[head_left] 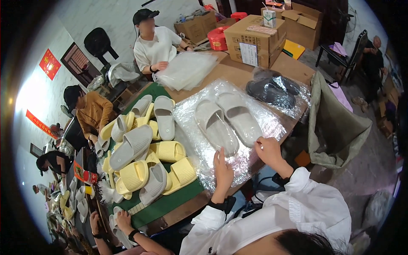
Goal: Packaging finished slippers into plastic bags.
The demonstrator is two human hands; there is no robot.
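A pair of light grey slippers [216, 125] lies side by side in a clear plastic bag [267, 120] on the table before me. My left hand [223, 171] rests on the bag by the heel of the left slipper, its fingers stretched out. At the other slipper's heel, my right hand [270, 152] is closed, its fingertips pinched together on the bag's film. To the left of the bag is a heap of loose yellow slippers [180, 174] and grey slippers [132, 146] on a green mat [168, 212].
Dark bagged slippers [276, 90] lie at the table's far right, near a cardboard box [250, 40]. An open greenish sack [335, 127] stands right of the table. Across it, a person in white [155, 46] handles clear bags [187, 70]. A neighbour's hands [123, 222] work at lower left.
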